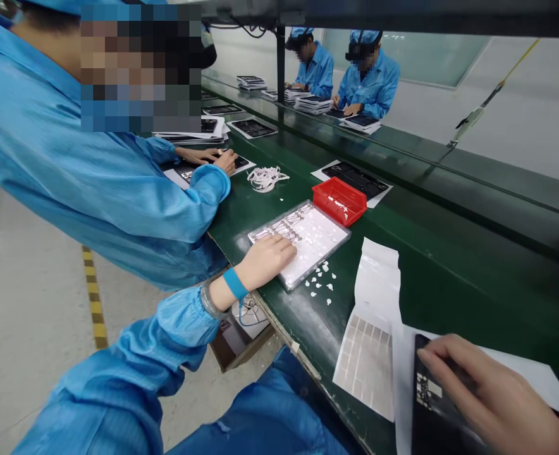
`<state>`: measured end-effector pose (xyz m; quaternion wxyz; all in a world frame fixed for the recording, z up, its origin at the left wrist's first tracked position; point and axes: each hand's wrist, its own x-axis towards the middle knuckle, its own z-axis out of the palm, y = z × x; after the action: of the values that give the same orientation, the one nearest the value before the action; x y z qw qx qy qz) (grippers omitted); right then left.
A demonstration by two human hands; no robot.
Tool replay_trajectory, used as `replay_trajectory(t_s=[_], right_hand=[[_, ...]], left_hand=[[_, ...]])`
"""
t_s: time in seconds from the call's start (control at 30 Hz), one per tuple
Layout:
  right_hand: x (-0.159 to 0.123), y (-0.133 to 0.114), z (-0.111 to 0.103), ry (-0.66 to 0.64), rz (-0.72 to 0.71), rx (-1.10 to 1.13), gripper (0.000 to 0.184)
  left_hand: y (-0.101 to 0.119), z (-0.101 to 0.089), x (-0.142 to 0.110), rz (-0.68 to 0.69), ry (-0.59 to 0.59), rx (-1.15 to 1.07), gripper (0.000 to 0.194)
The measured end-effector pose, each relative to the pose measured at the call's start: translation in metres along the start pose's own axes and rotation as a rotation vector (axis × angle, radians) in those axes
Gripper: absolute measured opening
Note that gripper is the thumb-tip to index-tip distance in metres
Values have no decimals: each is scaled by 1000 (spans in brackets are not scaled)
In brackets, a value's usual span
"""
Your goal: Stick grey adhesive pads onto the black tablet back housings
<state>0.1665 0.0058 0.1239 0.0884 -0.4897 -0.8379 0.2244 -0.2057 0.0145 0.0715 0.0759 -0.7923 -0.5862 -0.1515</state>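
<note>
Right hand (492,385) occupies the lower right, nearest the camera, above a black panel (431,430) that lies on a white sheet (540,373) on the green table (431,272). Thumb and forefinger converge near the panel's upper left corner, with a narrow gap behind the tips; whether this grip pinches the panel or only touches it cannot be determined. Left hand (270,256), with a blue band (235,284) at the wrist, is placed palm down at the left side of a shallow clear-rimmed tray (303,280). Its fingers are bent and close together, reaching over the tray; the fingertips are hidden, so the state of this grip cannot be confirmed. Rows of small leaded parts (282,224) lie in the tray just beyond the fingers. A red bin (327,207) containing white pieces stands at the tray's far corner. Loose white tabs (329,287) are scattered beside the tray's right edge. A creased paper liner with a grid (367,357) lies between these tabs and the panel. At left, a co-worker's hands (226,162) rest on another black panel, near a heap of white strips (266,179).
</note>
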Motion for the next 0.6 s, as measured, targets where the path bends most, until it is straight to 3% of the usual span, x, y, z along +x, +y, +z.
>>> replay_trajectory(t_s=[0.13,0.23,0.4,0.6], right_hand=[[41,-51,10,-134,-66,86,35],[74,-74,29,-202,-75,196,33],[107,-87,56,-213,-90,311,26],[113,-86,64,-238,-72,363,25]], left_hand=[[-8,-6,7,-117,89,-119,26],[-9,-8,10,-153,92,-208,26],[-4,-1,7,-137,45,-290,19],[4,13,12,-113,71,-428,14]])
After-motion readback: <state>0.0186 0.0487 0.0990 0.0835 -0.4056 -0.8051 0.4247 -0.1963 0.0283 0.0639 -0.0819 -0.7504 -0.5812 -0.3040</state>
